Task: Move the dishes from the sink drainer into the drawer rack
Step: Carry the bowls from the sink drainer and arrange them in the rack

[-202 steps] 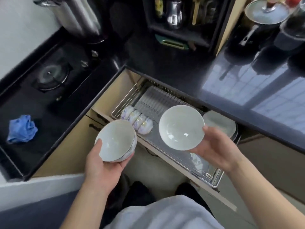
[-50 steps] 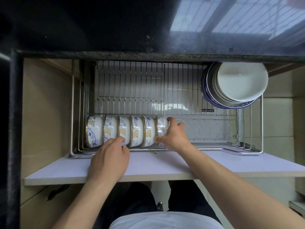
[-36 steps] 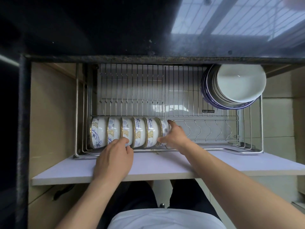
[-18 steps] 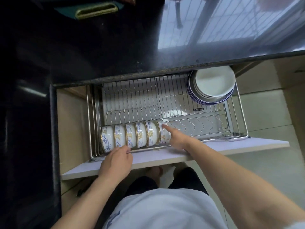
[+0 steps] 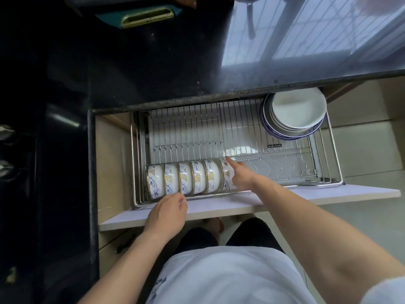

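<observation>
Along the front rail of the rack: six patterned bowls [image 5: 188,179] are seen standing on edge in a tight row, rim against base, at the left end of the wire drawer rack [image 5: 285,170]; white bodies, blue floral and gold motifs, gold rims.
Last bowl in the row: the rightmost bowl [image 5: 226,172] is partly covered by the right hand.
Right hand: the right hand [image 5: 241,175] is laid against the open side of that bowl, the index finger stretched straight along its upper rim and the remaining fingers loosely bent behind it; nothing is gripped.
Left hand: the left hand [image 5: 167,212] is held over the drawer front [image 5: 306,197], just below the middle of the row, its fingertips curled downward near the bowls' lower edges; whether they are touched cannot be told, and nothing is seen to be held.
Back right corner of the rack: a stack of plates [image 5: 293,113] is nested there, white on top and blue-rimmed beneath, partly tucked under the counter edge.
Middle of the rack: bare upright wires and wavy dividers are shown to the right of the bowls.
Surroundings: a dark glossy countertop [image 5: 153,69] is set above the pulled-out drawer, with a window reflected at its right; a teal and brass object [image 5: 144,16] is seen at the top edge.
</observation>
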